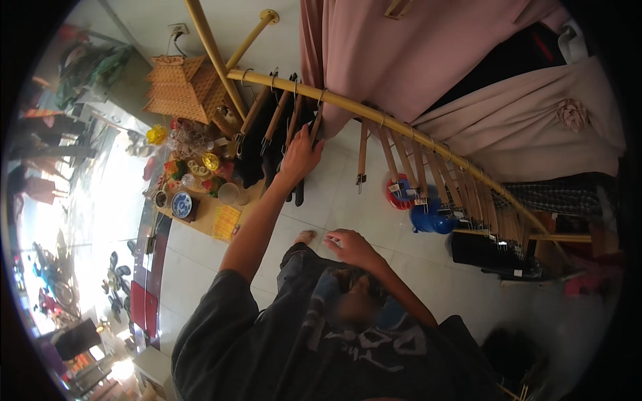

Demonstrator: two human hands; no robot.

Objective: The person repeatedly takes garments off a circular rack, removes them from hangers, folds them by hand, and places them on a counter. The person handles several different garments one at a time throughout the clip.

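Observation:
My left hand point(300, 159) is raised to the rack, at the lower part of a wooden clip hanger point(316, 122). That hanger runs between my thumb and fingers; whether they grip it cannot be told. Black garments point(255, 160) hang beside it from more wooden hangers on a yellow metal rail point(346, 103). Partly behind my hand, dark cloth hangs down. My right hand point(355, 248) is low in front of my body, its fingers loosely bent and thumb apart, with nothing visible in it.
Wooden clip hangers point(436, 175) crowd the rail's right part. Beneath them are a blue plastic container point(432, 218) and a red basin point(392, 195). At left, a low wooden table point(200, 223) bears flowers, cups and a blue-white dish point(181, 205). Pink drapery point(381, 60) hangs beyond.

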